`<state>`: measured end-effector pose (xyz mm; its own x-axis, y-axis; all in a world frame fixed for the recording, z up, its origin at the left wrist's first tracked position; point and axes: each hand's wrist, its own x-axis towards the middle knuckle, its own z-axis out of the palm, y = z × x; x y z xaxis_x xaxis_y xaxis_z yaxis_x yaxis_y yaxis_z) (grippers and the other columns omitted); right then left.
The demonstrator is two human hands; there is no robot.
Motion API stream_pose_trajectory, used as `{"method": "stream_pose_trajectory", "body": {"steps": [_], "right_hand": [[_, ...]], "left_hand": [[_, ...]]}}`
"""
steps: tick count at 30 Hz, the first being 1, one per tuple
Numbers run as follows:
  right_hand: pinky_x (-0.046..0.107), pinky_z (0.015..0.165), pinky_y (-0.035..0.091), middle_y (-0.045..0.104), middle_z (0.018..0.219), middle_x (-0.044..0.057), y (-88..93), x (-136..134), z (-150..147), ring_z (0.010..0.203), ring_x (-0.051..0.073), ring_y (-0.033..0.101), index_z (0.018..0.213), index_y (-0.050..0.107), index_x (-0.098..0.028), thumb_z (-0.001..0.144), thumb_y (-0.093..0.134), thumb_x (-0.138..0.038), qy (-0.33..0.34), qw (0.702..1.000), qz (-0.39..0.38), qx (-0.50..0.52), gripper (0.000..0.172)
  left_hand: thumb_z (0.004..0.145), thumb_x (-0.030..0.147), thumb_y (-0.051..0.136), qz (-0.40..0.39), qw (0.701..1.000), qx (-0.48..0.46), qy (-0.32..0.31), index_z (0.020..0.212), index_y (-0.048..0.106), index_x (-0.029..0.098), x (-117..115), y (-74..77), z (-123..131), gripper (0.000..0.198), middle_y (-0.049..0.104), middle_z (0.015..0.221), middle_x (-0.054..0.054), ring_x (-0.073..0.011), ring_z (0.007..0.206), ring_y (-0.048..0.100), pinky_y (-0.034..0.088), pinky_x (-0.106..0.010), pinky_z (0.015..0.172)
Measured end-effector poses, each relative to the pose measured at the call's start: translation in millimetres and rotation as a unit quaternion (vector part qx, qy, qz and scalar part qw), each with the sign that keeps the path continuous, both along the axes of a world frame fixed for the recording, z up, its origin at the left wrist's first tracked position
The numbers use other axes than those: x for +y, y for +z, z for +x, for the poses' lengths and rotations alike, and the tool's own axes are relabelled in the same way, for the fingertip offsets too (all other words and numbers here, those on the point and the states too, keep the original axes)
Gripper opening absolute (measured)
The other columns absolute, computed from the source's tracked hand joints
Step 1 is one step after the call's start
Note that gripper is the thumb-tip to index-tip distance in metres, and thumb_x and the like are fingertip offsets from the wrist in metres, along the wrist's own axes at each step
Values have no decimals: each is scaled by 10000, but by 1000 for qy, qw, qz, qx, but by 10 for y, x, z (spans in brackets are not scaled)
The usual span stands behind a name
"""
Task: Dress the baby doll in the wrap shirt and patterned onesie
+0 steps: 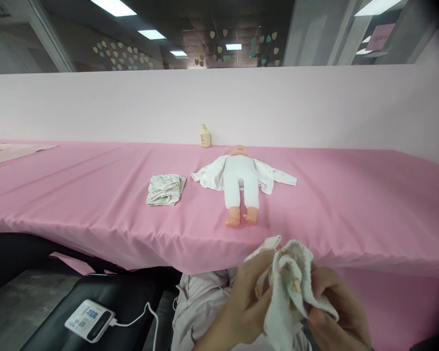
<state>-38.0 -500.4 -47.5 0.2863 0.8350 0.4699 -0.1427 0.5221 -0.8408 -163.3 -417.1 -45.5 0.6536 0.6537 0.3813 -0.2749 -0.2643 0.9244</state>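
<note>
Close to me at the lower right, a soft white cloth (283,297) with a small coloured print is bunched between my two hands. My left hand (250,292) pinches its left side, fingers closed on it. On the other side, my right hand (332,307) grips the edge between thumb and fingers. The cloth's exact kind cannot be made out in its folds. Beyond my hands a baby doll (241,173) lies with its feet toward me. A small white shirt (214,175) is spread under it, sleeves stretched out to both sides.
A folded pale printed cloth (166,189) lies left of the doll on the pink table cover (106,195). Behind stands a cream pump bottle (205,136) by the white wall (131,107). At lower left, a white device (89,320) with a cable rests on a black seat (131,292).
</note>
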Motion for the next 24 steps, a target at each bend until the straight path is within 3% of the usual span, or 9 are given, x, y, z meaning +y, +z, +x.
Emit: {"method": "stream_pose_trajectory", "body": {"steps": [4,6,9,12,16,19,24], "right_hand": [[254,497,414,518,744,30,150,-31,-13,631,162,516,889,624,-292,809,620,-241,-46,991,36,-119,95],[270,535,434,526,742,28,188,-7,-41,657,168,530,909,636,-304,815,617,-218,-67,985,50,-149,129],[275,549,431,529,751,30,169,21,-65,675,164,526,907,641,-294,831,592,-197,-109,981,60,-146,133],[256,477,384,530,769,33,109,9,-33,625,142,497,896,647,-280,837,574,-172,-163,980,55,-95,143],[255,410,296,558,789,26,72,6,67,521,106,446,893,666,-289,845,563,-172,-206,976,54,-41,163],[271,419,281,579,768,33,66,38,116,533,126,474,881,686,-291,830,592,-211,-229,970,52,-69,134],[288,429,288,612,780,32,50,62,117,538,150,488,947,676,-291,824,611,-268,-345,934,-35,-84,141]], "left_hand": [[739,601,608,-76,982,-72,-155,1286,532,290,40,145,-145,633,585,1232,-78,-339,1137,537,443,-461,958],[675,486,735,-73,979,-61,-181,1301,513,296,57,230,-148,691,572,1254,-76,-327,1143,538,446,-444,962],[695,232,759,-22,993,-16,-112,1249,556,305,75,306,-104,595,586,1242,-54,-251,1112,563,458,-353,946],[756,115,668,35,998,25,-56,1154,632,288,139,299,-96,436,635,1155,-34,-201,1054,585,459,-300,919],[709,-72,491,84,993,80,-34,1061,682,259,257,235,-160,519,661,1084,-21,-177,988,606,478,-257,829],[676,-85,462,118,987,106,9,979,713,248,314,204,-231,515,673,1023,-18,-171,949,616,480,-254,824],[704,-20,553,120,967,175,138,867,743,286,391,177,-385,396,667,1017,-5,-165,937,620,489,-219,718]]}}
